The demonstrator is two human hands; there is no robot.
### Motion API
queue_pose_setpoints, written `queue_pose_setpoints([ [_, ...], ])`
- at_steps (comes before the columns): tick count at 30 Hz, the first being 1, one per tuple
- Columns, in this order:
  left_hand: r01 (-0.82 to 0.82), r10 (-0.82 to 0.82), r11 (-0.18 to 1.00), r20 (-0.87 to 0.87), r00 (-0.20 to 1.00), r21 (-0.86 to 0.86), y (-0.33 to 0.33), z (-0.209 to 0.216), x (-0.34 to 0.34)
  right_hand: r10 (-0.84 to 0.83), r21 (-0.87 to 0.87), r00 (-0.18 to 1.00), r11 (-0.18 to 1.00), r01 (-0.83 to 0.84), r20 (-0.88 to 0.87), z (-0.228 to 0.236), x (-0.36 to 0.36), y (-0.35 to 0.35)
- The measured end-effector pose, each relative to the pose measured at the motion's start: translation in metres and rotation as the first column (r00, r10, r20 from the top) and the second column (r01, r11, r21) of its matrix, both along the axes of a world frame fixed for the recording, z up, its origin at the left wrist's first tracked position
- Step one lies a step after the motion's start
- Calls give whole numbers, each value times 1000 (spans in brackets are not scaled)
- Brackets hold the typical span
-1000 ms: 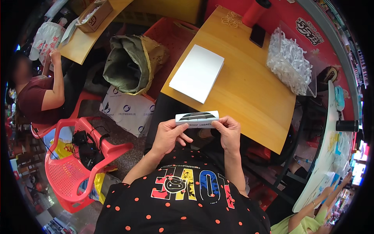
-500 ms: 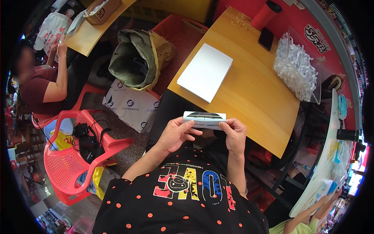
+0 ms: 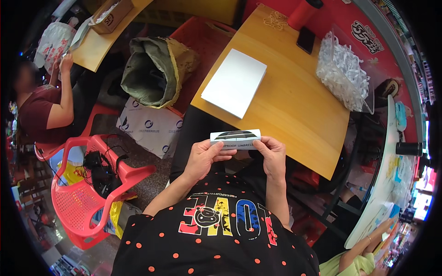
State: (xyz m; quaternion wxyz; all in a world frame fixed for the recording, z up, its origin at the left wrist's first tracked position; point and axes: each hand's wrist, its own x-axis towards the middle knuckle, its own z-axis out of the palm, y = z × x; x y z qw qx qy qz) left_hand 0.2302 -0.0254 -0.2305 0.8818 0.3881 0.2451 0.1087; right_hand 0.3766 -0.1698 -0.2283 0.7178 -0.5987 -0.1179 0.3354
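Observation:
Close in front of my shirt I hold a narrow white and grey umbrella box [image 3: 235, 135], printed with a dark open umbrella. My left hand [image 3: 206, 155] grips its left end, thumb on the front and fingers curled beneath. At the right end, my right hand [image 3: 270, 155] pinches it between thumb and fingers. The box is level, its printed side toward me. Just beyond it, a stack of white sheets [image 3: 235, 83] lies near the left edge of the wooden table [image 3: 294, 101].
A clear bin of white paper strips [image 3: 345, 73], a black phone [image 3: 305, 40], a red cylinder [image 3: 304, 14] and rubber bands [image 3: 275, 21] are on the table. Left are an open woven sack [image 3: 152, 73] and a red chair [image 3: 78, 198] bearing black straps. Other people sit left and lower right.
The fingers of my left hand, spread below the box before, are now drawn together under it. Both hands keep hold of the box, and the view has shifted slightly.

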Motion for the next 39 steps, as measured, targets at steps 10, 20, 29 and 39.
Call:
queue_pose_setpoints([
  [10, 23, -24, 996, 10, 1000, 91, 0, -5, 0, 21, 32, 989, 999, -16, -146, -5, -2, -4],
  [20, -36, 36, 999, -8, 999, 33, -4, -7, 6, 3, -30, 1000, 1000, -4, -19, 0, -6, 3],
  [29, -59, 60, 996, -14, 998, 69, 3, -9, 5, 33, -28, 999, 999, -34, -38, -5, -6, 8],
  [39, -106, 91, 855, 53, 994, 508, 6, -6, 5, 215, -317, 575, 945, 82, 790, 25, -2, 7],
])
